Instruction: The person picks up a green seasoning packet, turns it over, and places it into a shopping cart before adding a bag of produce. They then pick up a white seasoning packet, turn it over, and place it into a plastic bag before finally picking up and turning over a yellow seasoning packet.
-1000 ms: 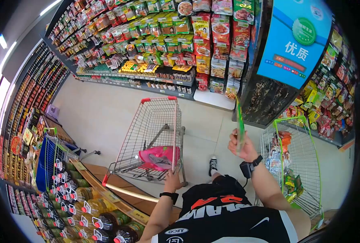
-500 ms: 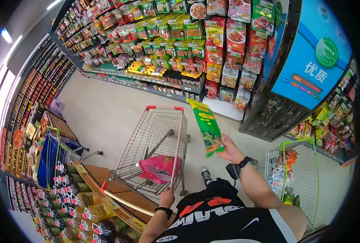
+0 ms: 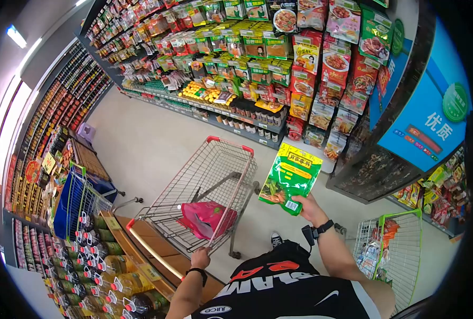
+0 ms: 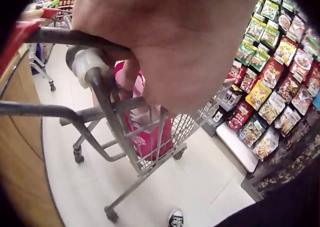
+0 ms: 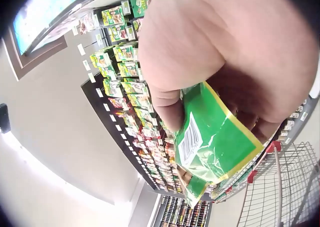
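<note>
In the head view my right hand (image 3: 312, 210) holds a green and yellow food packet (image 3: 291, 175) by a lower corner, its printed face turned up toward me. The right wrist view shows the thumb pressing the packet (image 5: 220, 137) beside a white barcode, with the fingers behind it. My left hand (image 3: 199, 259) grips the near end of a wire shopping cart (image 3: 230, 144) with red corners; the left wrist view has fingers curled round its grey metal frame (image 4: 112, 114). Inside the cart lies a crumpled pink bag (image 3: 207, 219).
Hanging food packets fill the shelf (image 3: 257, 45) ahead. A pillar with a blue sign (image 3: 428, 133) stands at right, near a loaded green-rimmed cart (image 3: 401, 213). Oil bottles (image 3: 116, 266) crowd a wooden-edged display at lower left; beyond it stands a blue cart (image 3: 74, 199).
My right hand has swung the packet from edge-on at the right to face-up, nearer the cart. My left hand stays on the cart, which has turned slightly. The view has shifted left.
</note>
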A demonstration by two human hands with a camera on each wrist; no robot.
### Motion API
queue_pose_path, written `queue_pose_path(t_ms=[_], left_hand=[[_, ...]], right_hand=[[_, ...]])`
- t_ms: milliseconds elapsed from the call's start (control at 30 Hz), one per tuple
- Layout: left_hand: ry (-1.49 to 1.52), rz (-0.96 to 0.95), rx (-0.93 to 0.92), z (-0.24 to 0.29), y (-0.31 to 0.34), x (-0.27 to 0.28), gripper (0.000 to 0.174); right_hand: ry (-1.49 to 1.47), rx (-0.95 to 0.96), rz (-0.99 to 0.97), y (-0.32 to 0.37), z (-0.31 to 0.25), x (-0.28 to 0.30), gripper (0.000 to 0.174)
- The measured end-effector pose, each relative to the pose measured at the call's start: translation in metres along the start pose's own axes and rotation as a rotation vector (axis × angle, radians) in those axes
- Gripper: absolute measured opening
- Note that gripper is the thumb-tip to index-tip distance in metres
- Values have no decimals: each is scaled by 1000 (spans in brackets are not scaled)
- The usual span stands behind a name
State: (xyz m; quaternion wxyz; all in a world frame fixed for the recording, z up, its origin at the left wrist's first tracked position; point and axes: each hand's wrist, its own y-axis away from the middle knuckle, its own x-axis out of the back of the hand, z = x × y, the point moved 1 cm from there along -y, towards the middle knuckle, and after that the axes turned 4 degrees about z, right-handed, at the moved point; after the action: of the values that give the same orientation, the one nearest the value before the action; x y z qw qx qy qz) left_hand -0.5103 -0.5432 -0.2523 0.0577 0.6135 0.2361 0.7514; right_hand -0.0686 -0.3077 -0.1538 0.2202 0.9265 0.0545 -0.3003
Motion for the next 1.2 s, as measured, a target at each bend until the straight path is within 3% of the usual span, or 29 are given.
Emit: queue_pose_path(t_ms=[200,300,667,867,967,1100,1200], left_hand=[[-40,107,-26,-16,-27,24,49],[-83,51,-13,-24,-47,33,50],[-137,95,-63,-105,-118,76,47],[-132,95,-69,-150,-172,108,46],[-101,155,-95,-175,-202,115,45],[-56,222,-77,-196,-235,135,42],[-12,188,-64,-206,-255,158,41]], right_hand=[[69,36,35,-36,-10,-37,43],[150,37,-1,-57,-10,-58,50],[250,10,-110,-122,52,-191,52],[382,157,-202,-137,62,-278,53],[457,238,-162,-150,70,-289,53],[406,293,110,-173,71,-282,50],[431,322,147,-194,64,-269,51]])
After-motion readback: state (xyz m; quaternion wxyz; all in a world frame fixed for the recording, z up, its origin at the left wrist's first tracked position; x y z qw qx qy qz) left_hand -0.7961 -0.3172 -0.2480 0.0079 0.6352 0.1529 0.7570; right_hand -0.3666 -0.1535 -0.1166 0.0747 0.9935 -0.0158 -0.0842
